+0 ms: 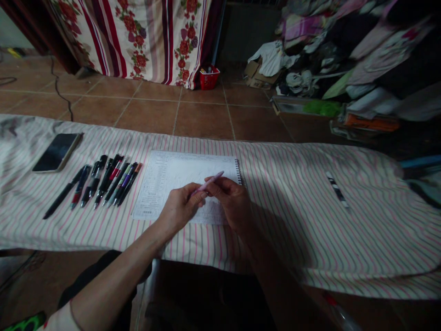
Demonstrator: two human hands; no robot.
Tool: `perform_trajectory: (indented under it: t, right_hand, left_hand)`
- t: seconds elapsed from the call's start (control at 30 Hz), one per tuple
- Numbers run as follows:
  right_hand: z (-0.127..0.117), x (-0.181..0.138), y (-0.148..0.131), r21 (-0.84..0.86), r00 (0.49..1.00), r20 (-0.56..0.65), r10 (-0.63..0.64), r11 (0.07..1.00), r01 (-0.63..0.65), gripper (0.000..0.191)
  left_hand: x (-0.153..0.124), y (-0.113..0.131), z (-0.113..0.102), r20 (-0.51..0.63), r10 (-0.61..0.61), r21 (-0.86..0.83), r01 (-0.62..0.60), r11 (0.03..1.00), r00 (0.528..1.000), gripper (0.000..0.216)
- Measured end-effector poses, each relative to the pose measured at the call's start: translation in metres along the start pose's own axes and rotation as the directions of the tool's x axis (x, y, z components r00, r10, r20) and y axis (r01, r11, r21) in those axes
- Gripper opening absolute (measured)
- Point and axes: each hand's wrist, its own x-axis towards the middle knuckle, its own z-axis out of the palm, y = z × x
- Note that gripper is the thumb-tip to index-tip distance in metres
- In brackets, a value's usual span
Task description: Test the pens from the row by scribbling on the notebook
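Observation:
A pink pen (208, 182) lies slantwise between my left hand (179, 208) and my right hand (230, 200), and the fingers of both hands pinch it. Both hands hover over a spiral-bound notebook (186, 170) with a printed, ruled form on its page. To the left of the notebook, several pens (113, 184) lie side by side on a striped cloth (292, 220). Further left rests a smartphone (57, 152), screen up. A single black-and-white pen (336, 189) lies alone on the cloth to the right.
Beyond the cloth's far edge is a brown tile floor (148, 115) with a dark cable (60, 87). A floral curtain (138, 37) and a small red basket (209, 77) stand behind it. Heaped clothes (344, 55) fill the back right.

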Motion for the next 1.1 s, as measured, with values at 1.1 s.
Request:
perform_trajectory:
  t: [1.1]
  right_hand:
    - [0.005,-0.005,0.01,-0.267,0.977,-0.065,-0.202,0.947,0.178,0.026]
  left_hand:
    - [-0.009,0.016,-0.005,0.08,0.133,0.248,-0.149,0.957,0.988,0.025]
